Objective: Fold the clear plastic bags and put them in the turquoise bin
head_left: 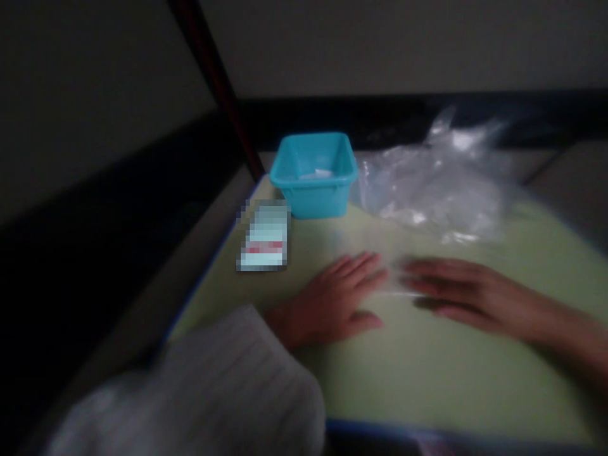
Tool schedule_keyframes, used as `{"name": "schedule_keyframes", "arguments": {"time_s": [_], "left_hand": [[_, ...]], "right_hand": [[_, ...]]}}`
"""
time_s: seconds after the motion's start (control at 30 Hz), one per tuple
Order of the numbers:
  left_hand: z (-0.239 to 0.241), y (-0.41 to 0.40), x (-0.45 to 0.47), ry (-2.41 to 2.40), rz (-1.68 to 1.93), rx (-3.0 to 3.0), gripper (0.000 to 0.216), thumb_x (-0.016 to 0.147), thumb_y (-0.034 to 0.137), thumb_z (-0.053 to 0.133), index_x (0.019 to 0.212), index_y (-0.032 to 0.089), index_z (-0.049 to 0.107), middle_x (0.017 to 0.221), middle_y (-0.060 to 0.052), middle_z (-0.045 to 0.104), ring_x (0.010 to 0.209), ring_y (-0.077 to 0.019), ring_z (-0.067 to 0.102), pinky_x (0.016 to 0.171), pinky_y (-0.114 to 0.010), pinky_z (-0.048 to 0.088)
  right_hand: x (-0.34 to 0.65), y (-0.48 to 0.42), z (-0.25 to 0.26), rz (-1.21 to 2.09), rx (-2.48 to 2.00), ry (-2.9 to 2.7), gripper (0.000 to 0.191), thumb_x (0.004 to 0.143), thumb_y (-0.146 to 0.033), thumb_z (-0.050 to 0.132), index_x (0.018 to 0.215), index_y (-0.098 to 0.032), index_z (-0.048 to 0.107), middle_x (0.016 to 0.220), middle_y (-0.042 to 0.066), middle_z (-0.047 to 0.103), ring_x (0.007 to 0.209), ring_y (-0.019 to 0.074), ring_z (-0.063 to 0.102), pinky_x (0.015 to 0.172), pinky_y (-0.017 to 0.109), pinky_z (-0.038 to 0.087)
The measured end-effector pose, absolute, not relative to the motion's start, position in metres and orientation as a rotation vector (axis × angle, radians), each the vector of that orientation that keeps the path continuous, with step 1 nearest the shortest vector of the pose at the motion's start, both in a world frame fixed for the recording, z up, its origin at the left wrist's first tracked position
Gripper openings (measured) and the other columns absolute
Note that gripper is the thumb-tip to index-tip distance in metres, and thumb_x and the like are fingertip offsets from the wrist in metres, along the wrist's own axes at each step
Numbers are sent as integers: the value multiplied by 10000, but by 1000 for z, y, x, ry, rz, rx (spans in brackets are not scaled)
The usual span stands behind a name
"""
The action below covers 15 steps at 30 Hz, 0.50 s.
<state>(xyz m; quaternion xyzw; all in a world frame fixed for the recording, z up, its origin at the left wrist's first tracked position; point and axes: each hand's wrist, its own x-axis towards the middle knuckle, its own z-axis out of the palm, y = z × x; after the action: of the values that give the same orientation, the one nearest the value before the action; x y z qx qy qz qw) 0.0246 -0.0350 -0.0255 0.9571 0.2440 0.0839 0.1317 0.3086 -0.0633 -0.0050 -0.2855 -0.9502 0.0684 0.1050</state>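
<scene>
My left hand [332, 301] lies palm down on the yellow-green tabletop [427, 386], fingers stretched out and thumb apart. To its right, my right hand [463, 292] reaches in with extended fingers, its fingertips smeared by motion. Between the two sets of fingertips lies a clear plastic piece [396, 285], flat and hard to see; it looks like a thin bag or sheet. The left fingers touch or nearly touch it. Whether the right fingertips press on it I cannot tell. Neither hand grips anything that I can see.
A turquoise plastic basket [316, 201] stands at the back, a small pale item inside. A heap of clear plastic bags [441, 183] lies to its right. In front of the basket, a phone-like device [266, 237] shows a blurred-out screen. The table has a blue edge [375, 428].
</scene>
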Motion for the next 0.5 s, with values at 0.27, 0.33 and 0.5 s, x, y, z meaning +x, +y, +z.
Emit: {"name": "schedule_keyframes", "arguments": {"time_s": [0.27,0.33,0.5], "left_hand": [[-25,-33,23,648,219,2813,630,874,565,462,1419,270,353,1556,-114,155,1437,-284,114,1149,-478,142],[-24,-33,23,632,234,2819,621,874,566,462,1414,278,362,1556,-112,154,1437,-288,118,1146,-485,148],[-25,-33,22,630,276,2818,634,866,550,493,1410,249,371,1553,-133,152,1433,-301,133,1141,-492,166]], "right_hand": [[313,-61,-4,354,-804,-2796,339,910,-241,509,1231,-179,598,1429,93,456,1332,251,382,1043,466,400],[313,-61,-3,390,-794,-2793,304,905,-244,522,1180,-179,634,1430,94,454,1333,257,379,1038,463,406],[308,-62,-1,411,-781,-2778,341,930,-277,479,1242,-195,589,1436,83,447,1341,242,366,1054,465,384]]}}
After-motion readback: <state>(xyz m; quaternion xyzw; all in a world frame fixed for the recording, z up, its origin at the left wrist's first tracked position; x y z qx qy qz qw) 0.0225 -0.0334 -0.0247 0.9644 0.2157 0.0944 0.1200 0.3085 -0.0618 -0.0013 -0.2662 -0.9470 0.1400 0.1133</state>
